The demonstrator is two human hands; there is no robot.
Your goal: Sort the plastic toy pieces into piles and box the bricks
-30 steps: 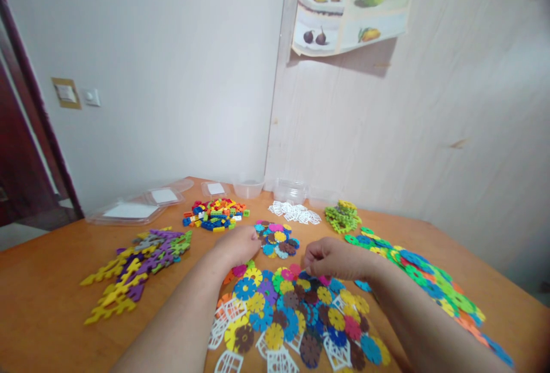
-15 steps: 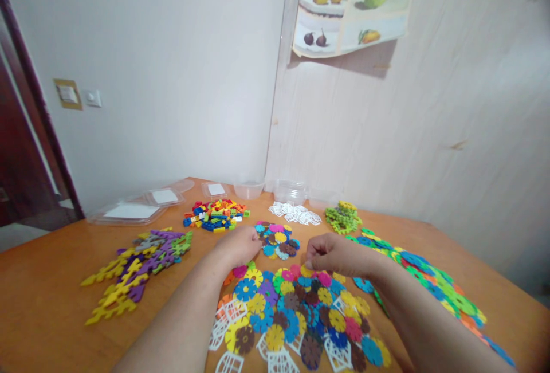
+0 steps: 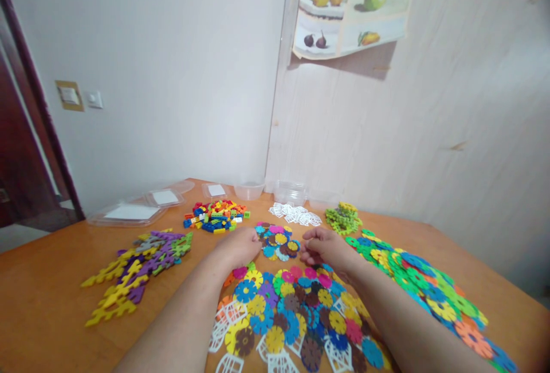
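On the counter (image 3: 51,281), the brick heap (image 3: 216,215) lies behind the left hand (image 3: 240,245). The small disc cluster (image 3: 277,241) sits between both hands, the right hand (image 3: 320,246) just beside it. Tubs (image 3: 275,189) stand along the wall.

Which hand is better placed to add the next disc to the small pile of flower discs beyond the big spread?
Probably the right hand: its curled fingers sit beside the small pile of flower discs and above the big spread. The left hand rests fisted at the pile's other side.

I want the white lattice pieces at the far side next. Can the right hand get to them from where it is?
Probably yes. The right hand rests by the small disc pile; the white lattice pieces lie just beyond on the table, with nothing tall between.
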